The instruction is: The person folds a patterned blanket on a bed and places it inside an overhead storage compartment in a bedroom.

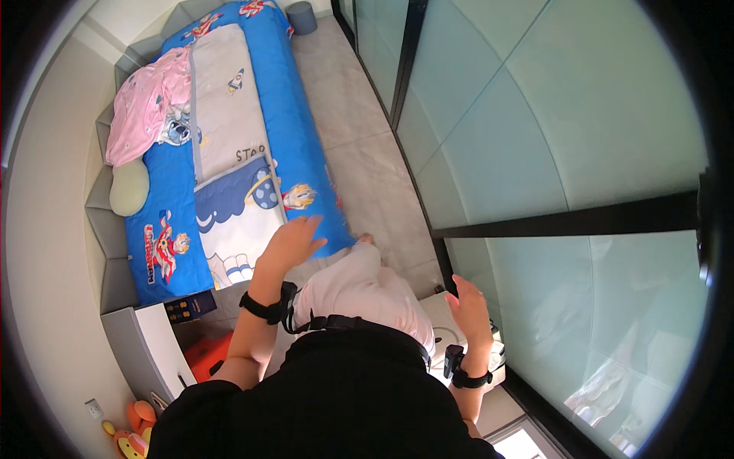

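Observation:
My left hand (292, 245) is held out over the near edge of the bed, empty, with its fingers apart. In the picture it overlaps the corner of a folded blue-and-white mat (243, 222) with a planet print; I cannot tell whether they touch. My right hand (469, 307) is raised beside the glass wardrobe doors, its fingers stretched out and holding nothing. A long grey mat (229, 99) lies along the bed on a blue cartoon-print sheet (294, 122). Toward the wall are a crumpled pink blanket (149, 103) and a pale green pillow (130, 187).
Sliding doors (497, 153) of frosted glass in black frames run along the right. A grey bin (302, 17) stands past the bed's far end. Near left are a white cabinet (157, 344), an orange-red object (206, 357) and a plush toy (130, 437). Grey tiles (359, 130) form the floor.

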`<state>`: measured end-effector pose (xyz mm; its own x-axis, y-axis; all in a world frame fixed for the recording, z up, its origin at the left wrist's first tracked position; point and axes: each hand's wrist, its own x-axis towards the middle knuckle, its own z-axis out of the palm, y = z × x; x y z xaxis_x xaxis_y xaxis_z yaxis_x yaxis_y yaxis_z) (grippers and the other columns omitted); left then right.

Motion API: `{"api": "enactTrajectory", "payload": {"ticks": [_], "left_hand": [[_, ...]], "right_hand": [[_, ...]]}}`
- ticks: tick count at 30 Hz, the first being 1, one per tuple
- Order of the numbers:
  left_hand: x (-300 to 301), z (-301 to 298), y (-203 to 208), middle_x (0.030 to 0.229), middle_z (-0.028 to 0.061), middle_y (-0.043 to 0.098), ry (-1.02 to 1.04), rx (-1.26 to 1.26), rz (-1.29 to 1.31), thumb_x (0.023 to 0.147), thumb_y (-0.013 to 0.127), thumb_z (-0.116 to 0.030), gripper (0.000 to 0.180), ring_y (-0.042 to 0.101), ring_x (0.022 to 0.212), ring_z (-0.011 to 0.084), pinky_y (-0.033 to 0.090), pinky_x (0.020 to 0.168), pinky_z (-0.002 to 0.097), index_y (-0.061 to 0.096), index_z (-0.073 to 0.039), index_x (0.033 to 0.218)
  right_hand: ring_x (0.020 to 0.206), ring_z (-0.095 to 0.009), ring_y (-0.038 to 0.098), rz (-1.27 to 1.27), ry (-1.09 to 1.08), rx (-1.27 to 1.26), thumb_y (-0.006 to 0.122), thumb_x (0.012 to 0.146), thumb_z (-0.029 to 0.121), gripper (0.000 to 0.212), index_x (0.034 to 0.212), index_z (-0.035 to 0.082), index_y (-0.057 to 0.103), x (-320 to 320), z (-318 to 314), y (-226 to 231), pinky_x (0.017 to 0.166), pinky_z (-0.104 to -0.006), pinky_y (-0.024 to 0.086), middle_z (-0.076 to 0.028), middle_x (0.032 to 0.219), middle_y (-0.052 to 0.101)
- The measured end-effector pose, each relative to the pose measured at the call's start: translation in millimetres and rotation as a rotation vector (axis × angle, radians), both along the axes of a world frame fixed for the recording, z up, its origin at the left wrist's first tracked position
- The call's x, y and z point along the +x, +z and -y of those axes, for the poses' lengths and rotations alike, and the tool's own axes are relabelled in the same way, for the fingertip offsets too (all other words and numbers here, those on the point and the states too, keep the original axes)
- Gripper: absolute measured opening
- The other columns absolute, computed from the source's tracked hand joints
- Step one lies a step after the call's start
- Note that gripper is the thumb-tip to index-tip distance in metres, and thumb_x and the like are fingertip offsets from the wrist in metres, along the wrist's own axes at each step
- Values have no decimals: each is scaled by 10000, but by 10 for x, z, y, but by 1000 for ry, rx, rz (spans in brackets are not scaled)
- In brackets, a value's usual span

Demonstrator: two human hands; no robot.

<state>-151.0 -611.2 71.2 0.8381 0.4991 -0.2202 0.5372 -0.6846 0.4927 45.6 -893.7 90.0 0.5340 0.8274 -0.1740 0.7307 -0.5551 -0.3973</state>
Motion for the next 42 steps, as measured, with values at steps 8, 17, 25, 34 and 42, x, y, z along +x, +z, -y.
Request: {"api": "enactTrajectory", "payload": {"ticks": [8, 17, 25, 34, 42], "left_hand": [[597, -464, 23, 768, 183, 513, 58, 35, 125, 688, 562, -213, 343, 508, 754, 326, 407, 621, 390, 449, -24, 951], [1077, -1400, -61, 902, 195, 502, 237, -29, -21, 714, 540, -229, 405, 491, 824, 334, 402, 690, 379, 418, -35, 1048], [1266, -2272, -96, 863, 179, 513, 382, 70, -62, 704, 550, -213, 394, 499, 799, 329, 406, 676, 378, 426, -34, 1033], [1054, -2469, -99, 853, 159, 511, 656, 24, 19, 687, 566, -202, 379, 489, 809, 316, 399, 671, 373, 440, -34, 1003], [808, -2573, -304, 855, 189, 521, 1049, -80, -129, 685, 568, -196, 403, 486, 828, 327, 396, 681, 382, 437, -5, 1014]], "right_hand": [[811, -327, 486, -51, 34, -29, 535, 696, 117, 354, 1018, 9, 433, 462, -584, 162, 690, -394, 391, -163, 906, 506], [840, -331, 469, -75, 161, 16, 510, 726, 128, 354, 1045, 7, 417, 1324, -1806, 141, 709, -389, 378, -161, 922, 503], [821, -313, 469, 47, 446, 30, 510, 726, 145, 358, 1052, 30, 414, 1835, -3295, 77, 669, -385, 375, -142, 923, 495], [806, -306, 465, -21, 781, 6, 519, 715, 129, 365, 1048, 25, 414, 2100, -4804, -39, 656, -374, 367, -140, 896, 488], [822, -283, 469, -19, 989, 149, 504, 724, 144, 345, 1035, 23, 417, 2128, -6342, -79, 690, -368, 360, -131, 891, 495]]}}
